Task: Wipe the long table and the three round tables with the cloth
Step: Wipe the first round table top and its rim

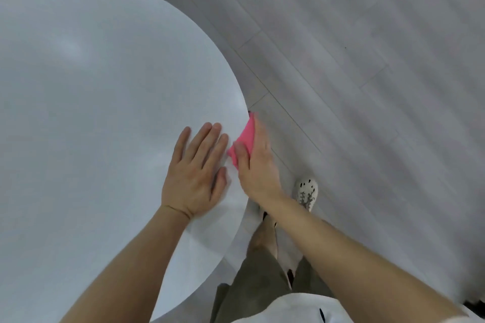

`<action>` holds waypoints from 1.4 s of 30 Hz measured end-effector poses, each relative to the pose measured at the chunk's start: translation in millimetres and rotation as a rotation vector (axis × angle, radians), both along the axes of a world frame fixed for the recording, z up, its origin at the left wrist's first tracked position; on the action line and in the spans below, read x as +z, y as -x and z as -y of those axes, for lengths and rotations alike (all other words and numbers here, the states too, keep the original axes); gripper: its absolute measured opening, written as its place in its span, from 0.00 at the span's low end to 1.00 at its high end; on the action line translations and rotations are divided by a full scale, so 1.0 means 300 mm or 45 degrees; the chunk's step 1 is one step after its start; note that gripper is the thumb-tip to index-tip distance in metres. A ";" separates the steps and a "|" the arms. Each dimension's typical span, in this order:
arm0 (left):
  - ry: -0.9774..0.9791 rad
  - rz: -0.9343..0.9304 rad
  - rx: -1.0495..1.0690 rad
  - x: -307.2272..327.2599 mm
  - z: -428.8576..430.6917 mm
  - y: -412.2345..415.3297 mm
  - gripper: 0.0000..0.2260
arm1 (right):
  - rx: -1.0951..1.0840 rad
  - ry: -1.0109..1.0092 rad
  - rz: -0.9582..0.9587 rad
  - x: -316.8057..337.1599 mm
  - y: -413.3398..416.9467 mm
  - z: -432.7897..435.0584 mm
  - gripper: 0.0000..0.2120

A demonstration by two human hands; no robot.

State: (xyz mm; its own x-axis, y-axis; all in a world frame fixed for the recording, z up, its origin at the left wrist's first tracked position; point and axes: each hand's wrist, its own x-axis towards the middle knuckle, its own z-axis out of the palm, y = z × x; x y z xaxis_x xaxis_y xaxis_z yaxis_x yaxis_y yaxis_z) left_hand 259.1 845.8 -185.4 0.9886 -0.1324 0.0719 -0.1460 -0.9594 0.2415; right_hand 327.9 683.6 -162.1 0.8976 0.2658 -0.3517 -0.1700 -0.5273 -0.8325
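At right rim of round white table (105, 86): right hand (258, 165) pinching folded pink cloth (246, 136) between thumb and fingers; left hand (195, 173) resting flat on tabletop, fingers straight, just beside cloth.

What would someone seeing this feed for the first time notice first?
The pink cloth stands out most. It is the only bright colour, gripped by the right hand at the right edge of the round white table. Just left of it, the left hand lies flat on the tabletop, fingers straight. Beyond the edge, a white patterned shoe stands on the grey plank floor.
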 end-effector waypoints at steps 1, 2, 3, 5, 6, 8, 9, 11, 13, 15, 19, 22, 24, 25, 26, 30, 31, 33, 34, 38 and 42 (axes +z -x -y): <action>0.012 0.014 0.004 0.000 0.001 -0.002 0.31 | 0.016 0.024 0.059 -0.009 -0.117 -0.044 0.30; 0.021 0.033 0.011 0.000 0.001 -0.006 0.31 | 0.064 0.052 0.113 -0.030 -0.251 -0.097 0.28; 0.027 0.045 0.017 0.001 0.002 -0.010 0.30 | 0.130 0.068 0.138 -0.040 -0.381 -0.156 0.26; 0.030 0.057 0.028 0.002 0.004 -0.009 0.30 | 0.245 0.085 0.171 -0.047 -0.559 -0.280 0.25; 0.032 0.062 0.031 0.004 0.004 -0.007 0.30 | 0.279 0.106 0.186 -0.055 -0.603 -0.333 0.25; 0.033 0.077 0.035 0.007 0.001 0.003 0.29 | 0.261 0.131 0.193 -0.050 -0.609 -0.383 0.25; 0.042 0.091 0.038 0.012 0.001 0.005 0.27 | 0.241 0.114 0.188 -0.043 -0.580 -0.368 0.26; 0.119 0.128 0.076 0.039 -0.006 -0.026 0.21 | 0.216 0.080 0.157 -0.037 -0.484 -0.271 0.30; 0.238 0.168 0.178 0.074 -0.027 -0.119 0.15 | 0.248 0.076 0.092 -0.021 -0.342 -0.140 0.38; 0.237 0.260 0.410 0.087 -0.070 -0.260 0.10 | 0.248 0.043 0.036 0.002 -0.207 -0.049 0.43; 0.010 0.238 1.038 0.023 -0.234 -0.569 0.18 | 0.246 0.106 -0.020 -0.001 -0.260 -0.090 0.38; -0.118 0.087 1.277 -0.015 -0.308 -0.682 0.24 | 0.412 0.132 0.060 -0.046 -0.565 -0.284 0.32; -0.165 0.094 1.297 -0.030 -0.302 -0.686 0.24 | 0.600 0.086 0.084 -0.070 -0.767 -0.443 0.30; -0.181 0.115 1.291 -0.030 -0.295 -0.685 0.24 | 0.679 0.070 0.104 -0.078 -0.831 -0.515 0.29; -0.190 0.135 1.286 -0.027 -0.291 -0.685 0.24 | 0.734 0.069 0.131 -0.090 -0.867 -0.569 0.29; -0.200 0.071 1.320 -0.005 -0.287 -0.696 0.24 | 0.672 -0.008 0.185 -0.086 -0.800 -0.488 0.33; -0.204 0.037 1.324 -0.001 -0.284 -0.698 0.25 | 0.666 -0.050 0.153 -0.080 -0.753 -0.404 0.33; -0.207 -0.016 1.321 0.005 -0.282 -0.697 0.26 | 0.721 -0.127 0.004 -0.066 -0.663 -0.231 0.36; -0.209 -0.040 1.318 0.006 -0.284 -0.698 0.26 | 0.744 -0.151 -0.098 -0.057 -0.632 -0.167 0.37; -0.228 -0.090 1.324 0.012 -0.290 -0.706 0.28 | 0.828 -0.129 -0.281 -0.053 -0.702 -0.202 0.36; -0.247 -0.053 1.325 0.009 -0.296 -0.715 0.27 | 0.972 -0.086 -0.095 -0.102 -0.961 -0.576 0.29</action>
